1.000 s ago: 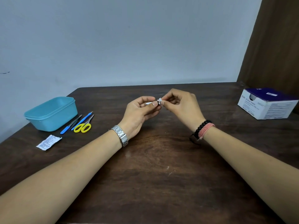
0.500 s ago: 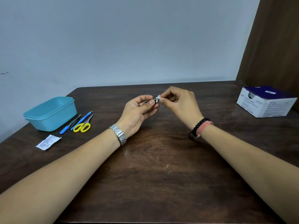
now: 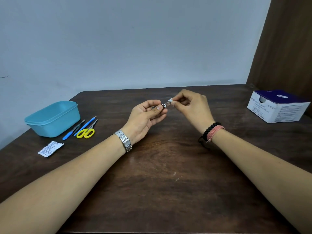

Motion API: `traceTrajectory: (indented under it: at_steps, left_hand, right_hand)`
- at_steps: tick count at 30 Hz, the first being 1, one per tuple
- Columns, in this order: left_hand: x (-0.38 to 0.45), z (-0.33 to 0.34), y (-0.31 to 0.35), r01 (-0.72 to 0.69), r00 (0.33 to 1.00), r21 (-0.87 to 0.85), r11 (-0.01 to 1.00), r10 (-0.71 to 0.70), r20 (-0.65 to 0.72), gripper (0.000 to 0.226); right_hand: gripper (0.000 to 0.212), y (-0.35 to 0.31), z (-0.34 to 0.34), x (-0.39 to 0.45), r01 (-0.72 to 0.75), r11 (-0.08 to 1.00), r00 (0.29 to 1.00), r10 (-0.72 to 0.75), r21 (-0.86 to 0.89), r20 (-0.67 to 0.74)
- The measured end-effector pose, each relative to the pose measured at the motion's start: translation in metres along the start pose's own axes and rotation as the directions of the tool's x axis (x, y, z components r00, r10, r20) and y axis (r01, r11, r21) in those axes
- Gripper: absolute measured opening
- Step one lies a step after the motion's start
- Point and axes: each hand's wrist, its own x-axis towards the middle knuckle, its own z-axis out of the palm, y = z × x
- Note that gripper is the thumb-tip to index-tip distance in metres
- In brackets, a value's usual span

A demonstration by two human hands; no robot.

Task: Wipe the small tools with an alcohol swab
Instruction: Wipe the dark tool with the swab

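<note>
Crumpled white swab [image 3: 170, 100], small metal tool [image 3: 164, 105]

Plain room: bare wall [image 3: 135, 39], dark wooden table [image 3: 160, 183].

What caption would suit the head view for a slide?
Left hand holds a small metal tool while right hand wipes it with a white swab.

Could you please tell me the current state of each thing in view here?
left hand: grips small metal tool
right hand: pinches white swab at the tool's tip
blue tub: lidded
yellow scissors: closed, lying flat
swab box: top opened
sachet: flat on table
</note>
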Motion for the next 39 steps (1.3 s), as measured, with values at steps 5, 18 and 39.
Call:
traceTrajectory:
  at_steps: [5,18,39]
  left_hand:
    - [-0.001,0.001,0.000,0.009,1.000,0.013,1.000,-0.009,0.006,0.013]
    - [-0.001,0.001,0.000,0.021,1.000,0.008,1.000,-0.021,-0.006,0.013]
    - [-0.003,0.000,0.003,0.016,1.000,0.012,1.000,-0.016,-0.021,0.012]
  right_hand:
    - [0.004,0.000,-0.001,-0.003,0.018,1.000,1.000,-0.018,0.012,0.024]
    - [0.004,0.003,0.001,-0.003,0.016,1.000,1.000,-0.016,0.004,0.006]
    - [0.002,-0.010,0.008,-0.007,0.143,0.990,0.986,-0.142,-0.003,0.083]
